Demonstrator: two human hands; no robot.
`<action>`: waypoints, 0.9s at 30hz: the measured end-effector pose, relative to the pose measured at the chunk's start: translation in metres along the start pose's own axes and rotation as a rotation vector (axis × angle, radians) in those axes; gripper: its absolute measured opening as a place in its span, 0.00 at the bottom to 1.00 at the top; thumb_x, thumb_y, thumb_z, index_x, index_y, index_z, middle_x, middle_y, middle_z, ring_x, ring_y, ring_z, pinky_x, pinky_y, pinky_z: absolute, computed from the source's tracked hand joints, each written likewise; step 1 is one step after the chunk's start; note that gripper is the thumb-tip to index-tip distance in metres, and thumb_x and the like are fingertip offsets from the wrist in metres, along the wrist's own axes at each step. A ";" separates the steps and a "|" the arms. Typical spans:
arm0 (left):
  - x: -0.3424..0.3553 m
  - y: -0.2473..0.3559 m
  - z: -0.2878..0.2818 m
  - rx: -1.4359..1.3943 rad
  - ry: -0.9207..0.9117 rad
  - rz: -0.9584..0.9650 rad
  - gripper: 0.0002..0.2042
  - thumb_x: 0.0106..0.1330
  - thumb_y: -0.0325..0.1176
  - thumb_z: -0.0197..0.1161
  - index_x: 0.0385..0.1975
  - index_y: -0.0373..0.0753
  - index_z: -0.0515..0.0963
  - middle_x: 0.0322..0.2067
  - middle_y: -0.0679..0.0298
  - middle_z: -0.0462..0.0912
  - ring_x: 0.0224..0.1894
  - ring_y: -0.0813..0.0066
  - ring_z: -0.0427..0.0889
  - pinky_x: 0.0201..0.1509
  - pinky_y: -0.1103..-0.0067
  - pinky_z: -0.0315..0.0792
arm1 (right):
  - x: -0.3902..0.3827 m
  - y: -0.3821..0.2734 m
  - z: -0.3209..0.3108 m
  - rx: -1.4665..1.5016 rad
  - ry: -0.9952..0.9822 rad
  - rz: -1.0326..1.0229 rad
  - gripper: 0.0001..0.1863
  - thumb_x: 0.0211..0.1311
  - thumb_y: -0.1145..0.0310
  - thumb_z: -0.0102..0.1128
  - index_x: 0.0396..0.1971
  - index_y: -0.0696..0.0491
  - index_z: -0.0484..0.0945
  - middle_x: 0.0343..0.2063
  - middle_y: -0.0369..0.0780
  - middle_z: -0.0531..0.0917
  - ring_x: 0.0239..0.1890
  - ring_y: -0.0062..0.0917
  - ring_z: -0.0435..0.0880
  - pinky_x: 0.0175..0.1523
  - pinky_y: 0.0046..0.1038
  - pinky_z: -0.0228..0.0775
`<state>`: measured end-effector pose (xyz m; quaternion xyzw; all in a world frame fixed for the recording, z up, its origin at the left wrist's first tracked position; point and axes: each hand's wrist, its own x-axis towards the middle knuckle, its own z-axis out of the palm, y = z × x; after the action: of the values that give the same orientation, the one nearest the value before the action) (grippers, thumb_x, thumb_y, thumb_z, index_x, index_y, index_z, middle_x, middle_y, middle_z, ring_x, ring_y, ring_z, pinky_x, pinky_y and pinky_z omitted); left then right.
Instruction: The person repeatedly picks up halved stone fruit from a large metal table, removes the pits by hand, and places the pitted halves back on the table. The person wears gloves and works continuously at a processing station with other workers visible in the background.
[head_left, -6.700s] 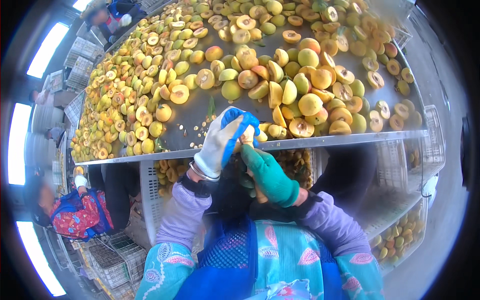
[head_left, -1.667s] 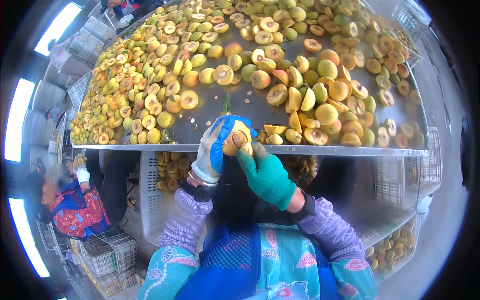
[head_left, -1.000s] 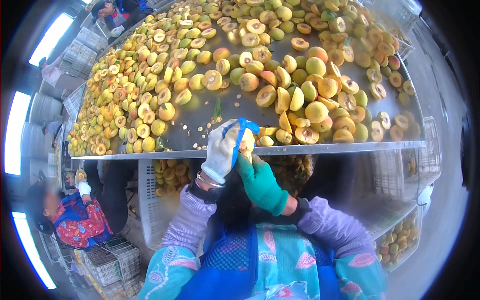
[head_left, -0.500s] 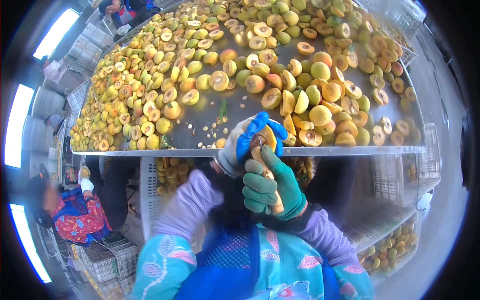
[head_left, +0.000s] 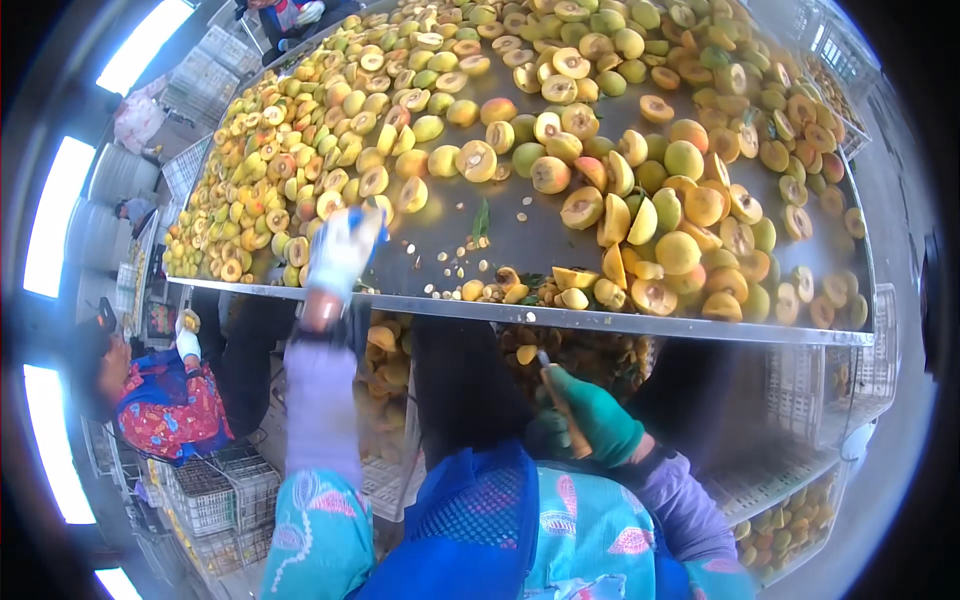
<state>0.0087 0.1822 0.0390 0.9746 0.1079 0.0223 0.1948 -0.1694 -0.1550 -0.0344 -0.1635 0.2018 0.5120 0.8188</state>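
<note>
My left hand [head_left: 345, 250], in a white and blue glove, reaches over the table's front edge beside the cut yellow peaches [head_left: 300, 215]. Motion blurs its fingers, so I cannot tell whether they hold anything. Below the edge, in front of my lap, my right hand [head_left: 598, 415] in a green glove is closed round a wooden-handled tool [head_left: 568, 415] with a short metal tip. Close to that tip shows a yellow fruit piece [head_left: 526, 354]. Small pale pits [head_left: 460, 268] and a green leaf [head_left: 481, 218] lie on the metal tabletop between the peach heaps.
The metal table's raised rim [head_left: 600, 320] runs across in front of me. White plastic crates [head_left: 795, 385] stand under its right end, and a crate of peaches [head_left: 785, 535] sits lower right. A person in red-patterned sleeves [head_left: 175, 410] sits at the left; another [head_left: 285, 15] is at the far left corner.
My hands have parted. The left has moved away to the left toward the peaches; the right has dropped lower and right with the tool. The fruit they were working on is out of the right hand.
</note>
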 end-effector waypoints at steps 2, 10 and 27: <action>0.056 0.030 0.017 0.133 0.057 -0.009 0.23 0.64 0.56 0.55 0.36 0.39 0.82 0.36 0.48 0.85 0.40 0.48 0.83 0.45 0.61 0.74 | 0.003 -0.001 0.020 -0.132 0.067 -0.077 0.20 0.71 0.46 0.50 0.34 0.49 0.72 0.17 0.30 0.67 0.15 0.17 0.67 0.21 0.19 0.60; 0.042 0.033 0.060 -0.601 -0.589 0.014 0.17 0.55 0.31 0.70 0.45 0.39 0.79 0.43 0.65 0.84 0.35 0.78 0.83 0.26 0.81 0.77 | 0.022 -0.033 0.055 -0.856 0.337 -0.749 0.17 0.70 0.53 0.55 0.35 0.54 0.71 0.20 0.41 0.75 0.19 0.29 0.76 0.23 0.32 0.67; -0.115 0.121 0.062 -1.289 -0.439 0.238 0.24 0.77 0.48 0.43 0.51 0.30 0.74 0.41 0.53 0.81 0.42 0.60 0.83 0.50 0.68 0.79 | 0.035 -0.016 0.062 -1.237 0.544 -1.012 0.16 0.72 0.56 0.52 0.39 0.57 0.74 0.23 0.46 0.82 0.26 0.36 0.82 0.30 0.35 0.71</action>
<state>-0.0738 0.0243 0.0281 0.6516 -0.0765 -0.0949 0.7487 -0.1305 -0.1055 0.0028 -0.7708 -0.0225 0.0446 0.6352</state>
